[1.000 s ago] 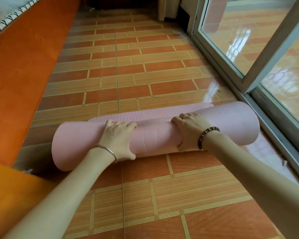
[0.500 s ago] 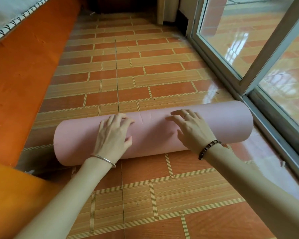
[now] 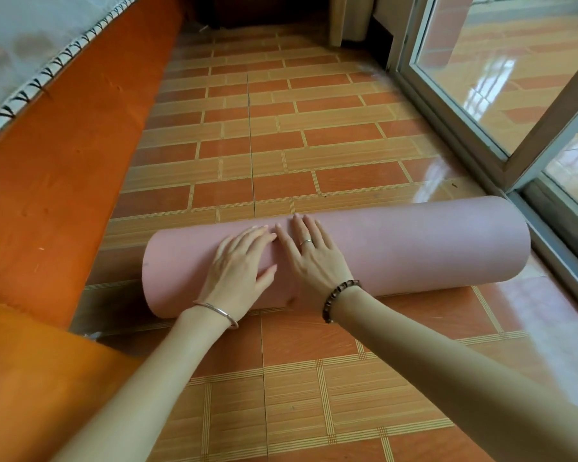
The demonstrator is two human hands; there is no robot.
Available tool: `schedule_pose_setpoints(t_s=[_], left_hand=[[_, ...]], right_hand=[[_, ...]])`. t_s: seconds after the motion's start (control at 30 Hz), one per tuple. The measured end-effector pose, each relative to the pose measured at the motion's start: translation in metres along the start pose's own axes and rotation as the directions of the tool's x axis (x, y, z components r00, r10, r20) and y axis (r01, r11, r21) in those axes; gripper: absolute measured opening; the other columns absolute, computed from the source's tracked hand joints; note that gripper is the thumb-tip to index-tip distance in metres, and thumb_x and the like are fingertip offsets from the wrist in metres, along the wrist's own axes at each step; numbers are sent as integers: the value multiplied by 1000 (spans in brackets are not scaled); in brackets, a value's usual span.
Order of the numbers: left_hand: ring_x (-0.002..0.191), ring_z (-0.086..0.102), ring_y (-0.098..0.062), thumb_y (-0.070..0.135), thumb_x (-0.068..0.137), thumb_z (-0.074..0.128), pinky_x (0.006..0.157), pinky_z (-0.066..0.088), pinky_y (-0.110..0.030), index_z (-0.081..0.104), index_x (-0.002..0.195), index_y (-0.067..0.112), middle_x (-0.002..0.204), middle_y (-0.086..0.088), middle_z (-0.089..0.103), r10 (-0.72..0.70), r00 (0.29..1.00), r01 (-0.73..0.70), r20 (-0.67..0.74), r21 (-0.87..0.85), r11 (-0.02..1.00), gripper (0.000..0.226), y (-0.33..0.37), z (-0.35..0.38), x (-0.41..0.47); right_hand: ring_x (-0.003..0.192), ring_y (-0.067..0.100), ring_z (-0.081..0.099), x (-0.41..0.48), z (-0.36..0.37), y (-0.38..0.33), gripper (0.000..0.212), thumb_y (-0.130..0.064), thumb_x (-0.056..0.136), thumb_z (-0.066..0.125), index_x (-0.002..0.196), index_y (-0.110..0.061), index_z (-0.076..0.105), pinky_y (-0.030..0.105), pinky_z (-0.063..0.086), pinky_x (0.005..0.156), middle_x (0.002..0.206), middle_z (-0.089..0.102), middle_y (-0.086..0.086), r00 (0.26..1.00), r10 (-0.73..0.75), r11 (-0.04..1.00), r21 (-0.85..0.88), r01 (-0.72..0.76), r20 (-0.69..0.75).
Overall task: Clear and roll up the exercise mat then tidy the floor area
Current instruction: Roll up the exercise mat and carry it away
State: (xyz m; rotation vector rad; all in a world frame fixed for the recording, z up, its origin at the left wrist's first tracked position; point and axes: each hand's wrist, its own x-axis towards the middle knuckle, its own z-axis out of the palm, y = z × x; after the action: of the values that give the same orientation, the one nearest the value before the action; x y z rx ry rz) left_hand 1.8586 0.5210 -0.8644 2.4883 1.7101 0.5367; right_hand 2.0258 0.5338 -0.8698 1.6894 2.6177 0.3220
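The pink mat [image 3: 414, 245] lay rolled under the left hand [image 3: 239, 265] and right hand [image 3: 314, 261], both flat, fingers straight. Rolling seemed done; next they should grip and lift it.

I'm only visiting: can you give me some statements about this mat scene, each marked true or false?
1. The pink mat is rolled into a tube. True.
2. The left hand and right hand both lie flat on it. True.
3. The mat lies on carpet. False: it lies on a tiled floor.
4. The beaded bracelet is on the left wrist. False: the right wrist; the left wears a silver bangle.
5. A glass door stands right of the mat. True.
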Motion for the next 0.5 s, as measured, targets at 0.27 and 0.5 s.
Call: schedule_pose_setpoints(t_s=[0.27, 0.5], left_hand=[[136, 37, -20, 32, 89, 60, 114, 26, -47, 51, 133, 23, 145, -1, 45, -35, 998, 37, -58, 37, 999, 46, -19, -7, -22], [139, 34, -18, 39, 89, 59, 114, 20, -50, 49, 136, 27, 147, 0, 43, 42, 993, -26, -107, 151, 988, 49, -5, -44, -13]], right_hand=[[89, 32, 60, 13, 14, 0, 109, -52, 36, 86, 131, -10, 51, 42, 48, 90, 101, 63, 15, 991, -62, 992, 99, 74, -119], [90, 30, 60, 2, -20, 22, 101, -53, 37, 85, 125, -17, 53, 39, 49, 83, 101, 64, 8, 973, 34, 971, 236, 22, -230]])
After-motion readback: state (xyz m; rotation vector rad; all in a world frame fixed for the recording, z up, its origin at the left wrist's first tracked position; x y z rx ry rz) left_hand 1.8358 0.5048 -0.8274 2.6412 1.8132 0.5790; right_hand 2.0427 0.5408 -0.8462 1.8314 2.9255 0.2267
